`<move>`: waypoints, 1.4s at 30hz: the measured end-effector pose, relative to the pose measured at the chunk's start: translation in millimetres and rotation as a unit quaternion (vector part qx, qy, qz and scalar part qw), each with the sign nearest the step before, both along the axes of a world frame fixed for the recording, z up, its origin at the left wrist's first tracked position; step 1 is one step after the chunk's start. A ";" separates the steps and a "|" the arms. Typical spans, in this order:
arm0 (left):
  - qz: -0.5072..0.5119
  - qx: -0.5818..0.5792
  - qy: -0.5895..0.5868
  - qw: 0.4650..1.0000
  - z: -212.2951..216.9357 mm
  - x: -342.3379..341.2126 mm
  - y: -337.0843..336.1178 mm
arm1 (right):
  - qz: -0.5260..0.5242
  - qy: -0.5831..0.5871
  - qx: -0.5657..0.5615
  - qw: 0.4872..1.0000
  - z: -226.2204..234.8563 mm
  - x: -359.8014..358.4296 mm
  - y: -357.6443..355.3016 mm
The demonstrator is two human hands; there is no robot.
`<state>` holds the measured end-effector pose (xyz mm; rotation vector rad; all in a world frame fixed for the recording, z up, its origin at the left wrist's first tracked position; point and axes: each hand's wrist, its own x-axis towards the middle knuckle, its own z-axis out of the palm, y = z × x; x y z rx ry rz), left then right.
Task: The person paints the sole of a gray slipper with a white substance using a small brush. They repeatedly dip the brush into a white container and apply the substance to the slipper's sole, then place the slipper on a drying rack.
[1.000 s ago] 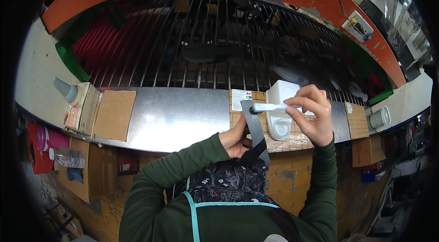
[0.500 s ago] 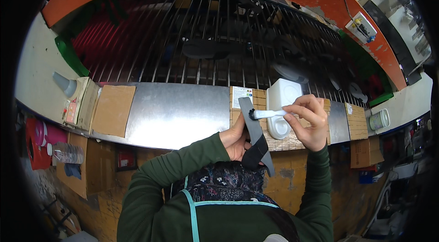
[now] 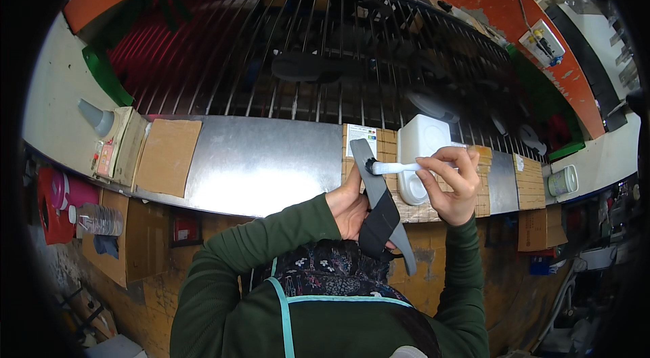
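My left hand (image 3: 349, 212) is closed around a sandal (image 3: 376, 190) with a grey sole and a wide black strap. The sole is held on edge, slanting from upper left to lower right in front of my apron. Between the thumb and fingers of my right hand (image 3: 453, 185) is a white-handled brush (image 3: 398, 168). Its black bristles touch the sole near the upper end. Just behind the brush stands a white plastic container (image 3: 425, 138), with a round recessed part at its near end. Some of my left fingers are hidden behind the sandal.
Dark shoe parts (image 3: 318, 68) lie on a conveyor of metal rollers (image 3: 230, 80) beyond the metal ledge (image 3: 271, 162). A cardboard sheet (image 3: 169, 155) and a grey cone (image 3: 96, 116) are at the left. A pale green tub (image 3: 562, 179) sits far right.
The sandal has tilted a little, its lower end swinging right and down. The brush stays against the upper end of the sole, and my right hand has shifted slightly left.
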<state>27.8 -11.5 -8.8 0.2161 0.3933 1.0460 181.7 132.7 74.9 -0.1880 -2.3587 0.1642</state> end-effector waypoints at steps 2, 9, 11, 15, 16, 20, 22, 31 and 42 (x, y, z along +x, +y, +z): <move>-0.008 0.006 -0.007 1.000 1.0 -0.3 -0.3 | 0.000 0.003 0.006 1.000 -1.9 -0.5 -0.1; -0.003 -0.014 0.005 1.000 6.4 -0.7 -1.9 | 0.004 0.009 0.031 0.999 -7.0 -0.1 -0.1; 0.001 -0.007 0.003 1.000 7.8 -0.3 -2.3 | 0.004 0.010 0.035 0.999 -8.8 0.1 0.0; -0.002 -0.017 -0.004 1.000 8.9 -1.0 -2.2 | 0.004 0.010 0.034 0.999 -12.9 0.9 -0.2; -0.002 -0.020 -0.005 1.000 8.7 -1.2 -2.5 | 0.004 0.011 0.034 0.999 -13.9 1.1 -0.5; 0.003 -0.002 0.001 1.000 6.1 -0.1 -3.3 | 0.002 0.007 0.034 0.999 -17.2 3.2 -1.3; -0.005 0.000 0.007 1.000 3.8 -0.6 -2.6 | 0.001 0.008 0.034 0.999 -18.7 4.3 -1.8; -0.021 -0.014 0.010 1.000 -1.6 -1.9 -3.8 | -0.006 0.005 0.040 0.999 -24.5 9.6 -3.4; -0.004 -0.038 0.007 0.999 4.6 -1.9 -3.7 | -0.001 0.010 0.065 0.998 -27.4 14.7 -4.2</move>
